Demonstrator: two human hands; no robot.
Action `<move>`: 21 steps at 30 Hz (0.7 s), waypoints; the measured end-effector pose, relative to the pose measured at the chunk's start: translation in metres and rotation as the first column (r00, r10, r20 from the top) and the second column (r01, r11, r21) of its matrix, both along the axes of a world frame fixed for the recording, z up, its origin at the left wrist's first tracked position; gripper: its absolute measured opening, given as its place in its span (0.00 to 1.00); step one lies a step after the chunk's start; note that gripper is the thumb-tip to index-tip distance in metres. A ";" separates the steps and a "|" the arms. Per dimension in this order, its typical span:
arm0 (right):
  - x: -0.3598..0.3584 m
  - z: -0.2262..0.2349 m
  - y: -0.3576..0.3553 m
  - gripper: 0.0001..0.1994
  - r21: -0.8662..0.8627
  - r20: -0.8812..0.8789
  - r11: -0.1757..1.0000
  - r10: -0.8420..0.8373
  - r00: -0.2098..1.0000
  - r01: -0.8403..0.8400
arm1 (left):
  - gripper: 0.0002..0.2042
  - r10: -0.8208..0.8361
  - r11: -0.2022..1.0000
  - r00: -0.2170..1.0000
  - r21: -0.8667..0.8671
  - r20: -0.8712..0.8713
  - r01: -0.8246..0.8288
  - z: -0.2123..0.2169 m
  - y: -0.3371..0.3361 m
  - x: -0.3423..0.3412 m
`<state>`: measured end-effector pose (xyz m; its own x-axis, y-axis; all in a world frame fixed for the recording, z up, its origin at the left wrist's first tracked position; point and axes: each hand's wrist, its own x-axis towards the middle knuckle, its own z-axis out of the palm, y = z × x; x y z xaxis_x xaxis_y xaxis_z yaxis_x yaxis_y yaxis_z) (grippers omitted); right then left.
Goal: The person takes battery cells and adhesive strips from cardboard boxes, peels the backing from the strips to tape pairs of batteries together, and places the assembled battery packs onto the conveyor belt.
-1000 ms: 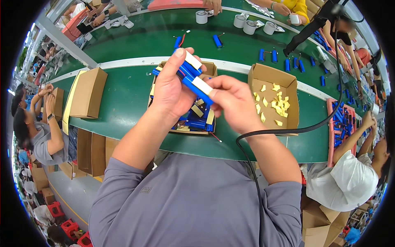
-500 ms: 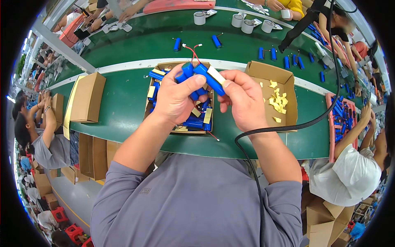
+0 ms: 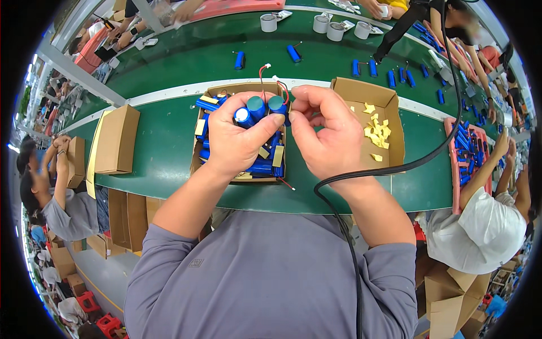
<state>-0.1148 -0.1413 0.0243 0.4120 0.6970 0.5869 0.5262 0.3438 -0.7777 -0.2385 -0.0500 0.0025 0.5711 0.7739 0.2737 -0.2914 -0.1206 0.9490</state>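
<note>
Three blue cylindrical batteries (image 3: 257,109) are gripped together in my left hand (image 3: 237,133), their ends turned up toward me. Two ends are green and one is whitish. Red wires with small white connectors (image 3: 267,66) rise from them. Just right of the batteries is my right hand (image 3: 327,133), its fingers curled and thumb near the rightmost battery. Whatever those fingers may pinch is hidden. Beneath my left hand stands a cardboard box (image 3: 195,161) of blue batteries, several bearing pale yellow strips.
A cardboard tray (image 3: 400,127) with yellow scraps (image 3: 377,133) is to the right. A closed carton (image 3: 117,140) stands left. A black cable (image 3: 395,168) loops past my right forearm. Beyond the white rail, batteries (image 3: 293,53) and white cups (image 3: 269,22) lie on the green line; co-workers sit at both sides.
The battery with the pale strip, held between both hands before, now stands with the others in my left hand, ends up. My right hand has drawn its fingers in beside them.
</note>
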 end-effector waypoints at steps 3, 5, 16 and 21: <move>-0.001 -0.001 -0.001 0.13 0.005 0.029 1.000 -0.024 0.999 0.024 | 0.12 0.004 0.997 1.000 0.073 -0.027 -0.002 0.001 -0.001 -0.001; -0.002 0.000 -0.003 0.13 -0.027 0.050 0.999 -0.044 0.998 0.045 | 0.12 -0.001 0.993 0.999 0.120 -0.034 0.005 -0.001 -0.001 -0.001; 0.092 -0.019 -0.029 0.06 -0.283 0.210 0.884 -0.321 0.924 0.371 | 0.14 -0.123 0.948 0.980 -0.272 0.156 0.162 0.003 0.005 -0.004; 0.147 -0.023 -0.070 0.09 -0.144 0.826 0.795 -0.232 0.514 0.590 | 0.15 -0.133 0.869 0.971 -0.449 0.198 0.211 0.005 0.002 0.005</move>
<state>0.0318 -0.2117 0.0015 0.2576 0.7873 0.5602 0.9576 -0.2853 -0.0393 -0.2337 -0.0479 0.0078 0.6870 0.7266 0.0045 -0.4148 0.3871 0.8235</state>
